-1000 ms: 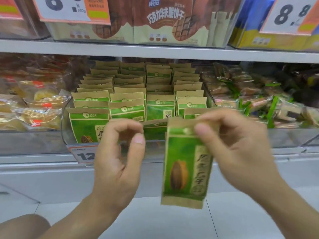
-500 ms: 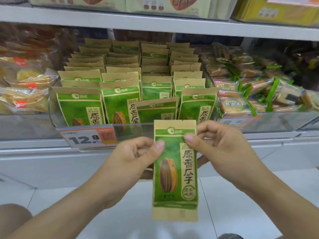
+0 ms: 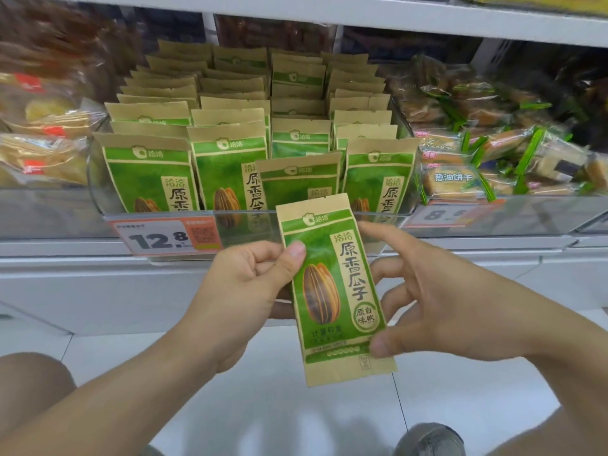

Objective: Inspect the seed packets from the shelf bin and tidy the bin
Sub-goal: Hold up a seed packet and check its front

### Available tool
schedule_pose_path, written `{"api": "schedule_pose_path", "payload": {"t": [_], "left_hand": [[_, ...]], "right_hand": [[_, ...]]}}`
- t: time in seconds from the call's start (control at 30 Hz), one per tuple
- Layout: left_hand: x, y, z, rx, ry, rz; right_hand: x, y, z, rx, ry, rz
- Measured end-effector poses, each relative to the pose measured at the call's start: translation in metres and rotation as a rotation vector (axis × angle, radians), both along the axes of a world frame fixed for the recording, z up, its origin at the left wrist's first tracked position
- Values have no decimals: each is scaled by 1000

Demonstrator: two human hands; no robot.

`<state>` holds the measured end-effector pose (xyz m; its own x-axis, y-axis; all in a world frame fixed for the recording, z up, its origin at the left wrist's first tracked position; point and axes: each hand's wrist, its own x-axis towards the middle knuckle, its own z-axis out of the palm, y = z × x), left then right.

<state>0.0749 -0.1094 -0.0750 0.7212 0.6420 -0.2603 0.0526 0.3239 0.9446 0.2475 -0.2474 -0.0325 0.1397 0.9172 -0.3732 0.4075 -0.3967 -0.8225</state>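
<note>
Nearest to us, our left hand point(image 3: 243, 291) pinches the seed packet point(image 3: 332, 291) at its left edge, thumb on the printed front and the other fingers curled behind it. Our right hand point(image 3: 437, 301) cradles the opposite side: its thumb presses the lower right corner, one finger reaches up behind the top right edge, and the rest spread loosely behind the paper. So both hands hold the one packet, upright and tilted a little, front face toward us, out in front of the shelf and below the bin's lip.

To inspect it well, we judge it best to keep the pinch light and near the edges, so the thumbs do not cover the print or the seal. The front reads cleanly; the back is hidden from us, so a turn about the long axis looks like the sensible next check, with the left thumb as the pivot.

Just beyond the packet sits the price tag point(image 3: 171, 236), clipped to the front wall of the clear shelf bin point(image 3: 98, 195). Inside, the other packets point(image 3: 227, 166) stand in rows, but one front packet point(image 3: 297, 179) has slumped lower than its neighbours. When we return ours, that gap seems the place to square up.

Further right lie wrapped biscuits point(image 3: 454, 179).
</note>
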Motion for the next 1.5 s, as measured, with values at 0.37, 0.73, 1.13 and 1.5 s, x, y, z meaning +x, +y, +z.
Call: {"api": "schedule_pose_path", "payload": {"t": [0.37,0.73,1.13,1.5], "left_hand": [[-3,-15,1,310,-58,32],[-13,-19,-2,396,-130,-97],[-24,-19,-1,456,-43,-402],[-27,-18,9,741,30,-480]], "right_hand": [[-33,21,-28,328,133,-299],[-60,31,-26,254,466,-299],[-50,39,-32,307,275,-472],[-29,33,-14,401,334,-346]]}}
